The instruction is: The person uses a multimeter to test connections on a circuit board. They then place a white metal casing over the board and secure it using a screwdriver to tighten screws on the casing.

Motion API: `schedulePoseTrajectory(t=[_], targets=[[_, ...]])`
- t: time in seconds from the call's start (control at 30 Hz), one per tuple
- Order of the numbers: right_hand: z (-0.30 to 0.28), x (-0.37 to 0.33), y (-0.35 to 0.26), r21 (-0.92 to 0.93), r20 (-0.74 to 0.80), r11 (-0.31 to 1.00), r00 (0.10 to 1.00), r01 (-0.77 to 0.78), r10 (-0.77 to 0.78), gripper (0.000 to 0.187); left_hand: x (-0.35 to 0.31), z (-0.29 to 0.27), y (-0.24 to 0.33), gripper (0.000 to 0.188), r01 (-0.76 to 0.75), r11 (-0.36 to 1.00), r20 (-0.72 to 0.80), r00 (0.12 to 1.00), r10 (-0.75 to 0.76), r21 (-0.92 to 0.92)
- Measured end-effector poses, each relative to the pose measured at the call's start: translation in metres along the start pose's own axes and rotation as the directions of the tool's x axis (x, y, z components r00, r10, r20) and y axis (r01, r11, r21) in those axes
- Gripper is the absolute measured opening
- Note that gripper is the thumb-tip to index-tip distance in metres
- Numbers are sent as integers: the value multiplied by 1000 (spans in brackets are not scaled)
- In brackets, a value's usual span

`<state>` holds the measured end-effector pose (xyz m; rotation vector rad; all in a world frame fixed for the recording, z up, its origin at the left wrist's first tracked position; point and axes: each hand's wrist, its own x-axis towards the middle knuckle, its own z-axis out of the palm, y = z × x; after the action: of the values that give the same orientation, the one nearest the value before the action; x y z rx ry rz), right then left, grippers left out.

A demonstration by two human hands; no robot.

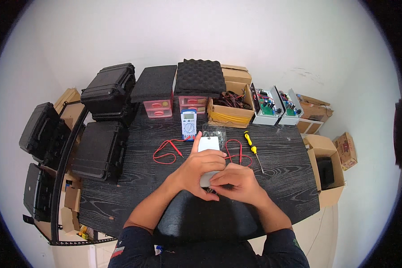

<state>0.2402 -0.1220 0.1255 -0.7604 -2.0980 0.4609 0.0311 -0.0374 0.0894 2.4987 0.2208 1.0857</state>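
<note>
A flat white-and-grey rectangular piece (209,144), perhaps a small metal case, is held over the near part of the table; its exact kind does not show. My left hand (200,167) wraps round its middle, with one finger stretched up along its left edge. At its near end the fingers of my right hand (236,182) are pinched together against the grey part. Something small and dark shows below the fingertips, too hidden to name. Just beyond my hands stands a blue-rimmed multimeter (189,124), with red test leads (241,152) on both sides.
A yellow-and-black screwdriver (253,149) lies right of my hands. Behind the multimeter is a clear plastic tray (215,131). Along the back are foam-topped drawers (157,108), a carton of cables (230,114) and opened circuit-board units (268,107). Black hard cases (100,149) stand left.
</note>
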Motion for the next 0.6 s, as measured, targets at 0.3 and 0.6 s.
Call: schedulePoseTrajectory(t=[0.3,0.6], targets=[[-4,2,-4,-36,26,999,1000,6,-5,24,-1,3,-1,82,-8,1000,-23,1000,8,5],[-12,15,-16,-125,113,991,993,42,-28,20,0,2,0,80,5,1000,-18,1000,-5,2]])
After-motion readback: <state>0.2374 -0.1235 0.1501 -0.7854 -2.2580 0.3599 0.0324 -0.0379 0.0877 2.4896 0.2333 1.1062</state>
